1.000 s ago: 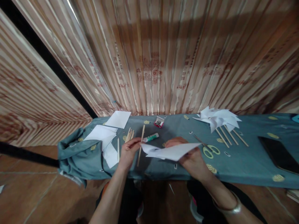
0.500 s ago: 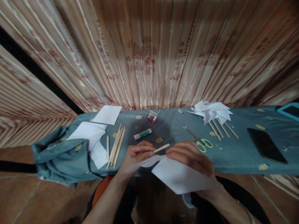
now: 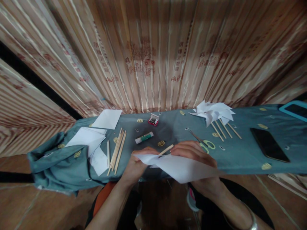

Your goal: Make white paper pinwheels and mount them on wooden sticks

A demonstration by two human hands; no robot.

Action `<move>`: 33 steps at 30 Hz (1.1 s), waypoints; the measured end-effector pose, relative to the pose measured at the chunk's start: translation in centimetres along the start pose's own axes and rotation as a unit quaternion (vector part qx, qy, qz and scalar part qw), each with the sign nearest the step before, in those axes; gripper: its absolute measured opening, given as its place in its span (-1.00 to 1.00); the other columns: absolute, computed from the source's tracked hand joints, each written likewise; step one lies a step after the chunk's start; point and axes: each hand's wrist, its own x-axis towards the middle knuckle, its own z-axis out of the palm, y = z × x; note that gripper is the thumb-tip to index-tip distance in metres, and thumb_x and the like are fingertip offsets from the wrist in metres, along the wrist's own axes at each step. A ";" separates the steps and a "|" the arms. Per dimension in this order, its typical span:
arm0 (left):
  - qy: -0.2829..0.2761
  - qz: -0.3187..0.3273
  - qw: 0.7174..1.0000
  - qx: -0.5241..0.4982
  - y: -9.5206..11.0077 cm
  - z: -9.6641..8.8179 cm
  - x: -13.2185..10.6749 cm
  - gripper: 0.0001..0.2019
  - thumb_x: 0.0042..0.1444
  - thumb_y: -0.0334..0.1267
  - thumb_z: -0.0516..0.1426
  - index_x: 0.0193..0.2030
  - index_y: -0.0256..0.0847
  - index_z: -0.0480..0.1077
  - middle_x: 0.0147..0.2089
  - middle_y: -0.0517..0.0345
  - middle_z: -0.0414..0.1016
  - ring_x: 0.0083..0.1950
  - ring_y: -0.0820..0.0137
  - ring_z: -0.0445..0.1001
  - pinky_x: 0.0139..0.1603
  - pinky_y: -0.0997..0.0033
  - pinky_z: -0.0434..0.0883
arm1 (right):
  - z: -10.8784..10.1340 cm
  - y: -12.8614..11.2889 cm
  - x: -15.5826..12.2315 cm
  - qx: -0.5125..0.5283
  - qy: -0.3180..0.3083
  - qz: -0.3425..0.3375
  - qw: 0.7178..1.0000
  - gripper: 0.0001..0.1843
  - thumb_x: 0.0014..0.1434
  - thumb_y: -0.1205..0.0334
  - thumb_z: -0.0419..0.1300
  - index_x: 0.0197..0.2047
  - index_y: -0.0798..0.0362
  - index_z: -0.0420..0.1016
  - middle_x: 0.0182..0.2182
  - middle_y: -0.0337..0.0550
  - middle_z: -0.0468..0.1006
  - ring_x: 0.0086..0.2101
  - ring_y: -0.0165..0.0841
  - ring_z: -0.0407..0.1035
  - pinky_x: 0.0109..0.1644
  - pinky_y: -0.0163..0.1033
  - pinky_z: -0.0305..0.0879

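Observation:
A white, folded paper pinwheel spans the gap between my hands at the table's front edge. My left hand is closed around a wooden stick, whose pale tip shows above the paper; the rest of the stick is hidden. On the other side, my right hand is closed on the pinwheel, fingers near the stick's tip. A tiny dark thing by those fingertips is too small to name. Scissors with light green handles lie just beyond my right hand.
A glue stick and a small red box of pins lie ahead. To the left are several wooden sticks, a white pencil-like rod and paper sheets. Finished pinwheels and a black phone lie right.
My hands have come closer together, and the paper has tilted up and flattened across the front of them. Less of the stick shows. The view has shifted slightly.

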 end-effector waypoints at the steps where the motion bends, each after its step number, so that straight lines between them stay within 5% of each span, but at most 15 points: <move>1: 0.000 0.001 1.000 -0.001 0.1 0.0 0.0 -0.83 -0.06 -0.16 0.31 -0.45 -0.23 0.62 -0.40 0.02 0.54 -0.34 0.34 0.45 -0.31 0.44 0.36 | 0.0 0.0 0.0 0.003 0.004 0.001 1.000 -0.78 0.23 0.27 0.12 -0.06 -0.06 0.46 -0.21 -0.13 0.62 -0.14 -0.21 0.47 -0.03 -0.03 0.34; 33: -0.009 -0.014 1.000 -0.009 -0.1 -0.3 -0.4 -0.91 -0.07 -0.26 0.30 -0.40 -0.18 0.64 -0.39 0.11 0.52 -0.36 0.44 0.42 -0.34 0.55 0.32 | 0.0 -0.6 0.5 0.032 0.007 0.021 0.999 -0.84 0.19 0.30 0.20 -0.13 -0.04 0.46 -0.27 -0.18 0.61 -0.16 -0.27 0.45 -0.04 -0.12 0.31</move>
